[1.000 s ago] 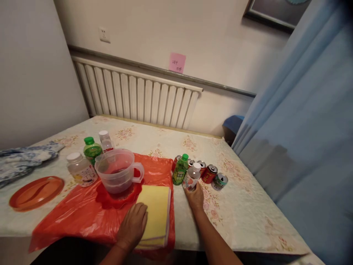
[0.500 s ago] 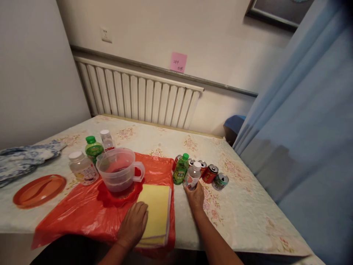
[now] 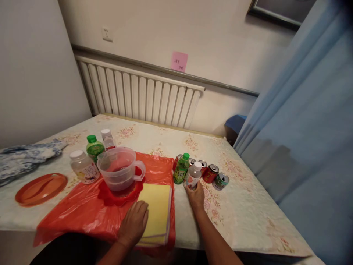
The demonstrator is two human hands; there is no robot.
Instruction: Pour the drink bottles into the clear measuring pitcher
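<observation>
The white-capped bottle (image 3: 193, 176) sits just right of centre in the frame, and the right hand (image 3: 196, 195) has its fingers wrapped round the bottle's base from the near side, grasping it. The bottle leans: cap toward the upper right, base down by the palm, long axis tilted off upright and running up and away from the hand.

It's crowded in there. The green bottle (image 3: 181, 169) stands touching or just beside it on the left, and a row of cans (image 3: 211, 173) lies just behind and to the right, toward the frame's middle right. A low hold on a leaning bottle looks risky; I'd say a sideways swing could knock the green bottle over or set the cans rolling.

At lower centre, the left hand (image 3: 134, 223) lies flat, not gripping anything, on the yellow cloth (image 3: 156, 208), over the red plastic sheet (image 3: 82, 213). The clear jug (image 3: 119, 173) holds dark liquid, left of centre; a jolt there could spill it.
</observation>
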